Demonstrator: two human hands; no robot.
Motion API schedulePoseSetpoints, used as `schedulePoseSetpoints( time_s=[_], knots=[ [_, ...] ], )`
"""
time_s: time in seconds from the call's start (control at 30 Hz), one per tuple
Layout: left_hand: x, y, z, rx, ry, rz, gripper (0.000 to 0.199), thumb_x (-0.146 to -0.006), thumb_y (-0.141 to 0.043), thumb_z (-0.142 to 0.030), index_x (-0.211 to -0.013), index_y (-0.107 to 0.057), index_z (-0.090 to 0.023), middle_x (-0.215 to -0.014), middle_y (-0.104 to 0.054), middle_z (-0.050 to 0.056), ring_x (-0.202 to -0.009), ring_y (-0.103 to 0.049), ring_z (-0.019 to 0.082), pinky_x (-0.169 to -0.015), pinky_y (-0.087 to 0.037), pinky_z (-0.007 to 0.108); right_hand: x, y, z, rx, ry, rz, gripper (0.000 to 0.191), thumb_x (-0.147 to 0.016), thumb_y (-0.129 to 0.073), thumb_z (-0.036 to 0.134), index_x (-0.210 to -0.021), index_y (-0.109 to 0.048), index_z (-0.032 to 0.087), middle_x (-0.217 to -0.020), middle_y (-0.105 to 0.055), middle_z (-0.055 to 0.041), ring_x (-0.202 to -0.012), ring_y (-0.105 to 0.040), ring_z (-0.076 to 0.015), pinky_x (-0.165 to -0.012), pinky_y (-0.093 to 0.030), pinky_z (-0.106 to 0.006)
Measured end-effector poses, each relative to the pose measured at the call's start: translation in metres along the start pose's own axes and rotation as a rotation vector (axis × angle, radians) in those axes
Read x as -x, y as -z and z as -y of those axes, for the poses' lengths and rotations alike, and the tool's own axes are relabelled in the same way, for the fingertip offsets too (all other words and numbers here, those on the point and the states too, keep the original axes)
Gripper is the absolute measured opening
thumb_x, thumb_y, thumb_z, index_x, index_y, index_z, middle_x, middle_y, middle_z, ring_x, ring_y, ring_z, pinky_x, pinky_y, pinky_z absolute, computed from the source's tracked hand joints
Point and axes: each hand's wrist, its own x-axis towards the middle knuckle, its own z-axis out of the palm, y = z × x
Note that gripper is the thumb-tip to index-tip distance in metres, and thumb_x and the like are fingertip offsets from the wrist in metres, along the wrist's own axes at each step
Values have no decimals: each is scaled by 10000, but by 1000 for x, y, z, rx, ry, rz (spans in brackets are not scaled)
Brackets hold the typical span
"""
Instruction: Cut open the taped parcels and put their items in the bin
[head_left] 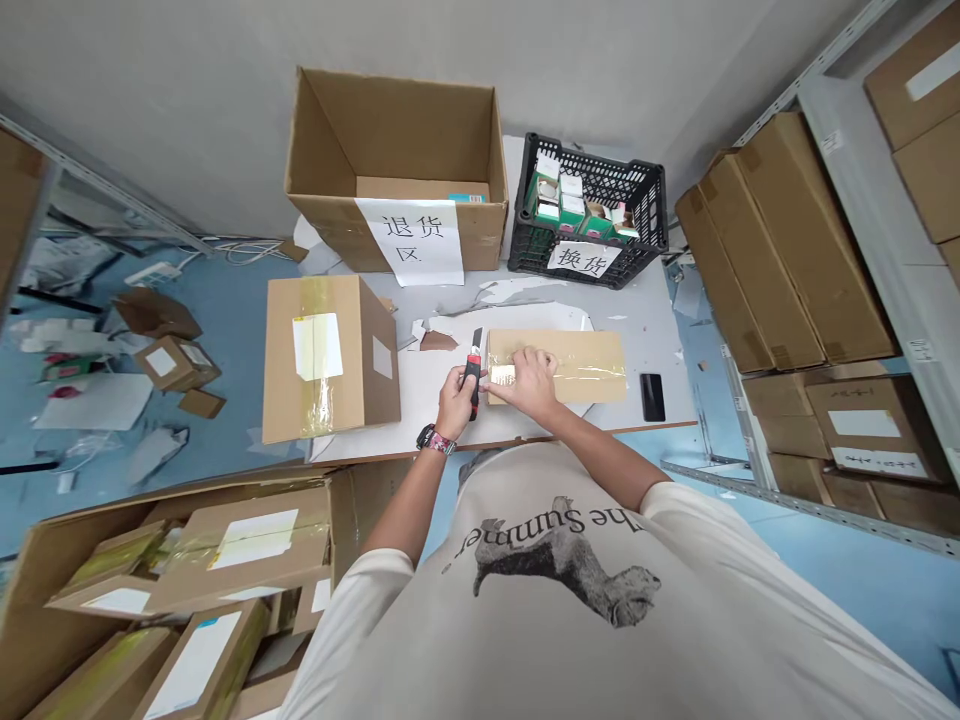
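Left fingers [454, 388]: closed round utility knife [473, 368], blade bare. Right fingers [531, 360]: half open, steadying taped carton [600, 368] on desk [675, 398]. Step, apparently: knife readied beside carton; any cut calls for right fingers clear.

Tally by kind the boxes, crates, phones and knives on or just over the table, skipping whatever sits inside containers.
Boxes: 3 (open box, tall box, flat box)
Crates: 1 (black crate)
Phones: 1 (phone)
Knives: 1 (knife, in the left hand)
Total: 6
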Motion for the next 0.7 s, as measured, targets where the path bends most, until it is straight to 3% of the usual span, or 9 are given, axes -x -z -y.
schedulePoseSetpoints(
  time_s=[0.2, 0.33, 0.43, 0.57, 0.7],
  knots=[
    [-9, 50, -6, 26, 89, 63, 575, -936, -790, -735, -1195, -702, -229, -968, -858, 77, -648, -716, 183, -636, -587, 312, -4, -4, -13, -36, 53, -67, 625, -1013, -816, 780, -1261, -826, 207, -1280, -731, -185, -1235, -612, -399, -1230, -424, -597],
    [-11, 80, -15, -71, 81, 150, 534, -942, -807, -701, -1191, -769, -229, -882, -827, 47, -590, -669, 176, -607, -565, 311, -3, -8, -18, -58, 92, -121, 591, -995, -843, 750, -1274, -814, 230, -1275, -747, -170, -1243, -644, -400, -1317, -397, -636],
    [-14, 88, -22, -141, 57, 246, 476, -972, -793, -640, -1216, -822, -232, -851, -821, 45, -602, -678, 194, -621, -577, 329, 2, -9, -19, -76, 118, -161, 570, -1013, -828, 740, -1284, -796, 240, -1353, -754, -189, -1297, -657, -414, -1374, -341, -709],
    [-22, 90, -28, -218, 54, 342, 428, -985, -761, -580, -1222, -861, -238, -824, -808, 43, -591, -663, 203, -608, -569, 340, 8, -10, -19, -54, 143, -135, 530, -1059, -807, 687, -1313, -782, 222, -1596, -691, -253, -1552, -569, -466, -1398, -320, -754],
    [-29, 95, -33, -291, 79, 429, 475, -996, -715, -584, -1267, -871, -227, -814, -791, 28, -599, -652, 192, -620, -562, 327, 5, -13, -22, -73, 123, -132, 423, -1146, -728, 558, -1335, -793, 185, -1574, -746, -265, -1612, -601, -444, -1408, -362, -710]
  ],
)
